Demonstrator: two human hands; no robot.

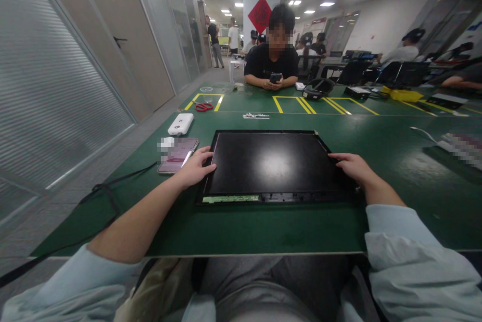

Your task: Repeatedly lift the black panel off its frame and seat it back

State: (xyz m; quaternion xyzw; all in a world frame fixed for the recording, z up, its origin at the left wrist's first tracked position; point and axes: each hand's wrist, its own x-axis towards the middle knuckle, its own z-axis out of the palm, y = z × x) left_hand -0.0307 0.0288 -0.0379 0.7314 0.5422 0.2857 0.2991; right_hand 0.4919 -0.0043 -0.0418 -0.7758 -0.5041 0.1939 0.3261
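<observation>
A person's left hand and right hand grasp opposite side edges of a black display panel lying flat on a green counter, the panel between the two grips. A green strip lines the panel's near edge, toward the left grip. Just beside the left grip lies a phone, with a white power bank beyond it. Past both grips, red-handled scissors rest on the counter, and a seated person in black holds a dark phone.
</observation>
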